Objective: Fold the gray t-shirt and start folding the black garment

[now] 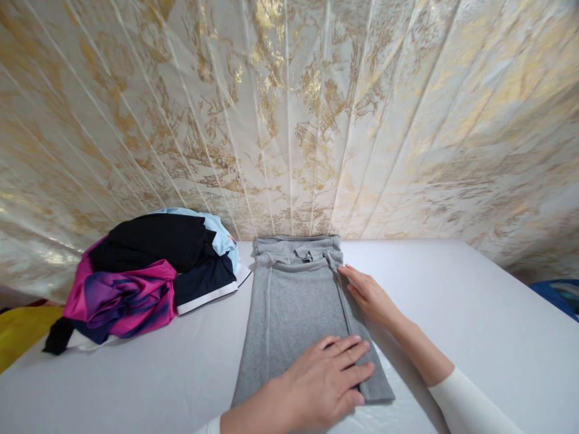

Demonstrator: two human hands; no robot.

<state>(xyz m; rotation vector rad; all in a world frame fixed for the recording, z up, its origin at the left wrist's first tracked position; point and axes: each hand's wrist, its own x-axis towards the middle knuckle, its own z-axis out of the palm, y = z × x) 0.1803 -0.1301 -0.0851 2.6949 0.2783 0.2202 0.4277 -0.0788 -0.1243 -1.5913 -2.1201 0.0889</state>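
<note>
A pair of grey sweatpants (294, 301) lies folded lengthwise on the white table (474, 313), waistband toward the wall. My left hand (325, 380) rests flat on the lower part of the grey fabric, fingers stretched out and pointing right. My right hand (368, 295) lies open along the right edge of the sweatpants near the waistband, fingertips touching the cloth. Both forearms come in from the bottom right, in cream sleeves.
A heap of clothes (149, 271) in black, pink-purple and light blue sits at the left of the table. A gold-patterned white sheet (289, 120) hangs behind. Yellow fabric (22, 328) shows at the far left, a blue item (556, 295) at the far right.
</note>
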